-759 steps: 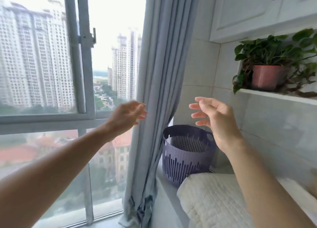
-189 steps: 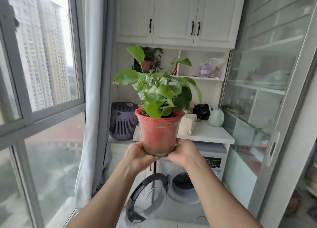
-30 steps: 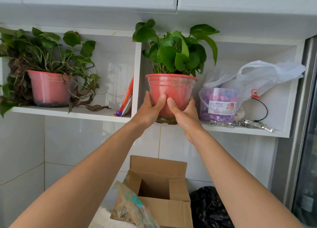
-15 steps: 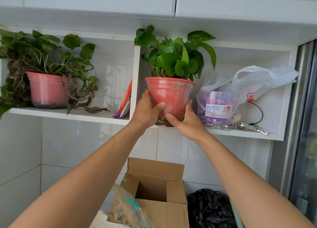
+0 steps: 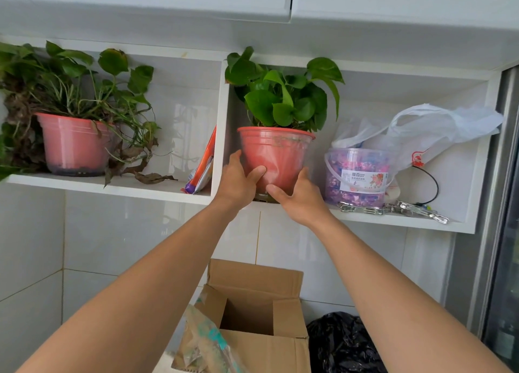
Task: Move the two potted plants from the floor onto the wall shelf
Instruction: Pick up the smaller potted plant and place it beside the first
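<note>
Both hands are wrapped around the lower part of a red pot (image 5: 276, 156) with a green leafy plant, and the pot is in the right compartment of the white wall shelf (image 5: 112, 186), close to the upright divider (image 5: 220, 125). The left hand (image 5: 238, 179) presses on the left side of the pot, with the thumb across its front, and the right hand (image 5: 299, 197) holds the right lower side, with the thumb pointing to the left under the pot wall. The bottom of the pot is at the front edge of the shelf board, but the hands hide it, so I cannot tell if it is resting fully on the board. Just beside the pot on the right stands a clear plastic tub (image 5: 359, 176) with a label and colourful contents, and a white plastic bag (image 5: 438, 131) lies over and behind it. In front of the tub, some metal clips (image 5: 393, 208) lie near the shelf edge. In the left compartment the second pot (image 5: 74, 145), also red, stands on the board, with long stems and some dry brown leaves hanging down. An orange packet (image 5: 203, 165) leans against the left side of the divider. Below the shelf, between the forearms, is an open cardboard box (image 5: 261, 316), and a black plastic bag (image 5: 342, 341) is to the right of it.
</note>
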A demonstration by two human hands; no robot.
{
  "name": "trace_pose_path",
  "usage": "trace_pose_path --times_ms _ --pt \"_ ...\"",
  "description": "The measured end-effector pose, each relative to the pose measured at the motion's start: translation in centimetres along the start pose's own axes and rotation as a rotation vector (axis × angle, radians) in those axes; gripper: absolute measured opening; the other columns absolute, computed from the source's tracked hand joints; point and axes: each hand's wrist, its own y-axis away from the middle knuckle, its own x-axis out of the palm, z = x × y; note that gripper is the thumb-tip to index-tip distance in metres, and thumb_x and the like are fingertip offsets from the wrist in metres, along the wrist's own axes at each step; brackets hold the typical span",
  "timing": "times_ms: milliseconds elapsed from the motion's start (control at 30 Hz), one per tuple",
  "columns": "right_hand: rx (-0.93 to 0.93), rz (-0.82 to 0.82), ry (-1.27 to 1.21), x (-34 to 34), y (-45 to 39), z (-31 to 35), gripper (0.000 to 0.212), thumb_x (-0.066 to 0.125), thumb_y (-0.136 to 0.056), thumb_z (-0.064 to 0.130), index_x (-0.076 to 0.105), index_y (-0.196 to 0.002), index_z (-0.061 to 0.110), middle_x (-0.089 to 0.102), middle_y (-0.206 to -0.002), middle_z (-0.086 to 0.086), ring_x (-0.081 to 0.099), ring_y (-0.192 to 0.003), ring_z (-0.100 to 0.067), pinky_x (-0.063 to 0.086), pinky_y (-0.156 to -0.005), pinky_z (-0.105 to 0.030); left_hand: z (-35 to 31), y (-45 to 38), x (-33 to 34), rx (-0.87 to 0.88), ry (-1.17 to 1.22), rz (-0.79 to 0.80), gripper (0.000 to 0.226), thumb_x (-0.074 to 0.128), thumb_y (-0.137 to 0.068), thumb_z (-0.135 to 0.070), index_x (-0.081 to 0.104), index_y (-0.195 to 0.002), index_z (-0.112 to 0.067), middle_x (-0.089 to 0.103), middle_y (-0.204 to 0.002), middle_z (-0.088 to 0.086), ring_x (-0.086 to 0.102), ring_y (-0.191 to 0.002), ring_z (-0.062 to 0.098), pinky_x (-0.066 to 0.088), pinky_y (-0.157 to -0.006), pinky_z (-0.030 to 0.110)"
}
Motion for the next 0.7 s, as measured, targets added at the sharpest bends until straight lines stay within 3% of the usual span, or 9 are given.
trace_pose_path --times_ms 133,500,700 --pt "0.010 -0.005 0.056 0.2 -0.7 -0.1 0.078 0.068 -0.086 0.050 0.031 -0.140 0.009 0.056 -0.136 -0.010 0.056 -0.120 -0.031 0.045 -0.091 -0.033 0.2 -0.4 0.4 0.013 -0.043 -0.009 0.062 0.059 -0.097 -0.028 0.029 -0.150 -0.016 0.053 -0.142 0.007 0.054 -0.128 0.028 0.048 -0.105 0.047" --pt "0.075 0.019 0.125 0.3 -2.0 0.2 0.074 0.071 -0.085 0.048 0.040 -0.136 0.004 0.060 -0.130 -0.013 0.057 -0.118 -0.033 0.047 -0.092 -0.036 0.9 -1.5 0.9 0.016 -0.112 -0.020 0.058 0.060 -0.096 -0.029 0.035 -0.146 -0.015 0.056 -0.140 0.006 0.056 -0.124 0.028 0.047 -0.099 0.038" --pt "0.093 0.018 0.149 0.8 -3.1 -0.4 0.073 0.069 -0.086 0.048 0.042 -0.135 0.002 0.060 -0.127 -0.015 0.059 -0.113 -0.033 0.041 -0.079 -0.029 1.4 -2.4 1.5 -0.006 -0.144 -0.013 0.056 0.060 -0.096 -0.032 0.037 -0.144 -0.015 0.056 -0.141 0.006 0.058 -0.123 0.030 0.048 -0.099 0.043"
